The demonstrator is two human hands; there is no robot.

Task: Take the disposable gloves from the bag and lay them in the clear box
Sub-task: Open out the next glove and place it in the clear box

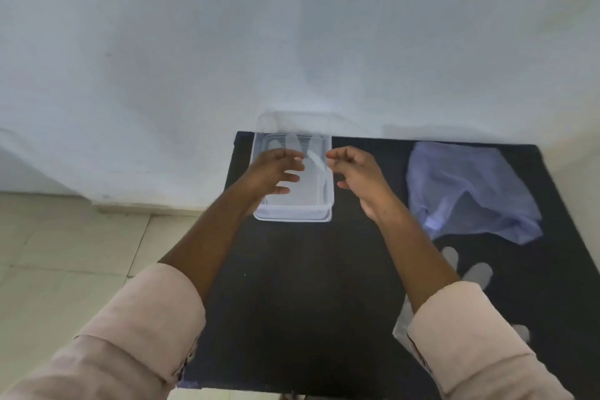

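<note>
Two hands out over a dark bench (292,286) set against a pale blue-white wall (227,42); beige floor tiles (65,253) show at lower left. Both my sleeves are pale pink, rolled back to the forearm.

Clear box (293,216) sits at the bench's far left edge, near the wall. My left hand (276,172) is over the box, fingers loosely spread and half curled, gripping nothing that I can make out. My right hand (354,172) is just beside the box's right rim, fingers curled inward, thumb and forefinger near the rim; can't tell if they pinch anything. Glove in the box (313,159) is see-through, its fingers pointing toward the wall, lying between my two hands and partly under the left one.

Blue-purple plastic bag (467,191) lies crumpled on the right side of the bench, well apart from the box. Loose glove (475,273) lies flat on the bench just in front of the bag, by my right forearm, partly covered by the sleeve.

Box and glove both transparent and blurred, so edges are hard to separate; can't tell how many gloves are in the box. Bench's right corner is cut off by the frame.
</note>
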